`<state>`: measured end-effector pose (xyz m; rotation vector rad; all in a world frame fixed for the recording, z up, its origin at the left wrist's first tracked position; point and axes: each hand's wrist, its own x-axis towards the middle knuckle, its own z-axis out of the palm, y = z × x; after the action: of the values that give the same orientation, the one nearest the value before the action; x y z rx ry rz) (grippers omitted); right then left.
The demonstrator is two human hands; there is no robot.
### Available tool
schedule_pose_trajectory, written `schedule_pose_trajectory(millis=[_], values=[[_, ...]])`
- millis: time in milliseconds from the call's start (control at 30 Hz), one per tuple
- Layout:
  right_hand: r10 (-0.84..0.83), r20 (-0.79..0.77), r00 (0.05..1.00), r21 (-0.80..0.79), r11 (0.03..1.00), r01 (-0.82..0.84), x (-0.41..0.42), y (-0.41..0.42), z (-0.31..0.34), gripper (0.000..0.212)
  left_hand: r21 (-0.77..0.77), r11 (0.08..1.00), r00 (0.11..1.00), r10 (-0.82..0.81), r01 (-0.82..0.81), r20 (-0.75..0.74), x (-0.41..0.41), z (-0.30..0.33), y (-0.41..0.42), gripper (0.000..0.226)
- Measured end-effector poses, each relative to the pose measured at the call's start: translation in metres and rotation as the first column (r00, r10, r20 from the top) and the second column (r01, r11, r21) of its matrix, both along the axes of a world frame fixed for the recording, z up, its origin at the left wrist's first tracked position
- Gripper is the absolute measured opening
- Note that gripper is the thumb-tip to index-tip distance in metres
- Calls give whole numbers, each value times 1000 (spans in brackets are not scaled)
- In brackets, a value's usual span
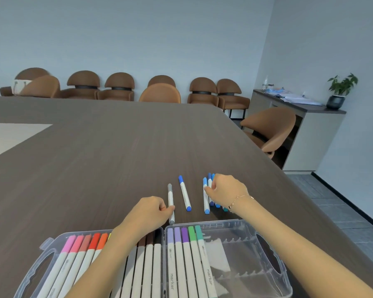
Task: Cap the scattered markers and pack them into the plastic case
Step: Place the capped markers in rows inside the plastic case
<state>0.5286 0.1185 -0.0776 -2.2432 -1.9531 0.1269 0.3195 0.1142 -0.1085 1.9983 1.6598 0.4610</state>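
A clear plastic case lies open at the table's near edge. Its left half holds pink, red, orange and brown-capped markers; its right half holds purple and green ones. Beyond the case my left hand pinches a capped grey marker near its lower end. A capped blue marker lies loose just right of it. Further right my right hand curls its fingers round a bunch of several blue markers that rest on the table.
The dark wooden table stretches far ahead, with a pale inset at the left. Brown chairs line its far side and one stands at the right edge. A sideboard with a plant stands at the right wall.
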Motion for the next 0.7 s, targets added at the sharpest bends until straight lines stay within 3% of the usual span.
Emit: schedule_pose_trajectory(millis=[100, 300, 467, 533, 600, 700], values=[[-23, 105, 994, -19, 999, 25, -8, 9, -11, 39, 1, 1000, 1000, 13, -13, 15, 1, 0, -1, 39], [4, 119, 993, -9, 1000, -3, -13, 6, -19, 42, 16, 1000, 1000, 11, -11, 23, 4, -1, -3, 41], [139, 428, 893, 9, 987, -158, -20, 2, -20, 33, 24, 1000, 1000, 4, -4, 26, 3, -2, -3, 41], [164, 475, 865, -24, 985, -173, -25, 1, -19, 32, 11, 1000, 1000, -10, 10, 26, 2, -2, -3, 40], [143, 387, 911, -30, 989, -143, -29, -2, -15, 33, -8, 1000, 999, -23, 23, 22, 1, 0, -3, 39], [70, 96, 993, -4, 998, -70, -28, -17, -4, 29, -17, 1000, 999, -18, 19, 26, 2, 1, -3, 39]])
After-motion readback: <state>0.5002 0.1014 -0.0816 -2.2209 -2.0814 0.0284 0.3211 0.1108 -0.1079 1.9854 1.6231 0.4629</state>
